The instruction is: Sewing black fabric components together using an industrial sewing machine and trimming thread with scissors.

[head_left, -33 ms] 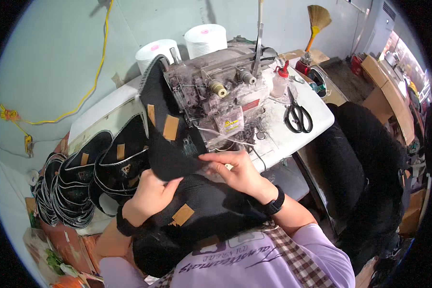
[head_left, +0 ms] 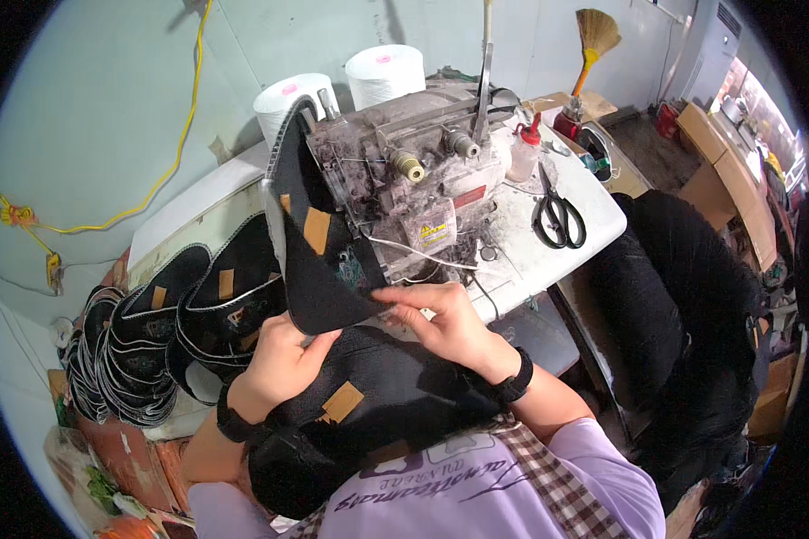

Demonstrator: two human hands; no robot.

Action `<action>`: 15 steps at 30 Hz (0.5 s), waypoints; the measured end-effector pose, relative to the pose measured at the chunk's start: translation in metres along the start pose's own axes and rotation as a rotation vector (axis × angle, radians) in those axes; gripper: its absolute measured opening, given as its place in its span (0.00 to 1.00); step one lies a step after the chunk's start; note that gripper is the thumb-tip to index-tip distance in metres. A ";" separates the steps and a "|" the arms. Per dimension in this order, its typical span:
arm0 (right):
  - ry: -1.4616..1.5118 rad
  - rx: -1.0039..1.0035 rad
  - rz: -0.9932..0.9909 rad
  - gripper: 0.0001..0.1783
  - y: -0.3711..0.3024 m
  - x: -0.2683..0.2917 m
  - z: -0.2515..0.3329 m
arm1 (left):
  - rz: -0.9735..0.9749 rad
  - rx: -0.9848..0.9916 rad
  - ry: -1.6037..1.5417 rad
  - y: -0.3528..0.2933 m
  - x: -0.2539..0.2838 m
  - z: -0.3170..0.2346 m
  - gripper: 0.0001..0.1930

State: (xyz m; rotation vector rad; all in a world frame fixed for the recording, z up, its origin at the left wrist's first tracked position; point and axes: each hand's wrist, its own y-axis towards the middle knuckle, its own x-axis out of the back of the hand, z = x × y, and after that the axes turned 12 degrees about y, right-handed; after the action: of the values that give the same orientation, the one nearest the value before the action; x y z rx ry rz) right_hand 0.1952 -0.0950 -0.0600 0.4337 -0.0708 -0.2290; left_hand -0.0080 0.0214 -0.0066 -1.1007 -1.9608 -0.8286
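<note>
A black fabric piece [head_left: 319,260] with a white stitched edge and a tan tag stands up against the left side of a dusty grey sewing machine [head_left: 413,184]. My left hand [head_left: 279,364] grips its lower edge from below. My right hand [head_left: 440,319] pinches the piece's right corner close to the machine's front. More black fabric [head_left: 377,400] with a tan tag lies across my lap under both hands.
A stack of finished black pieces [head_left: 153,332] lies to the left. Two white thread cones [head_left: 382,76] stand behind the machine. Black scissors [head_left: 557,216] and a small red-capped bottle [head_left: 523,153] rest on the white table [head_left: 593,220]. A black chair [head_left: 683,296] stands at right.
</note>
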 end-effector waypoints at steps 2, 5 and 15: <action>-0.129 0.106 0.008 0.15 0.000 -0.003 0.004 | -0.004 0.049 -0.107 -0.002 0.006 -0.002 0.15; -0.306 0.250 0.080 0.17 -0.005 -0.013 0.005 | 0.029 0.118 -0.229 -0.006 0.013 -0.008 0.16; -0.455 0.380 -0.113 0.14 -0.003 -0.013 -0.032 | -0.068 0.348 -1.278 0.010 0.004 0.007 0.22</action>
State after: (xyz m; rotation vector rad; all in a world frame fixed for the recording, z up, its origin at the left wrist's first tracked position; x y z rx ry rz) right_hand 0.1857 -0.0820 -0.0907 0.7587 -0.5434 -0.4254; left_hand -0.0024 0.0330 -0.0054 -1.5018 -2.9758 0.3758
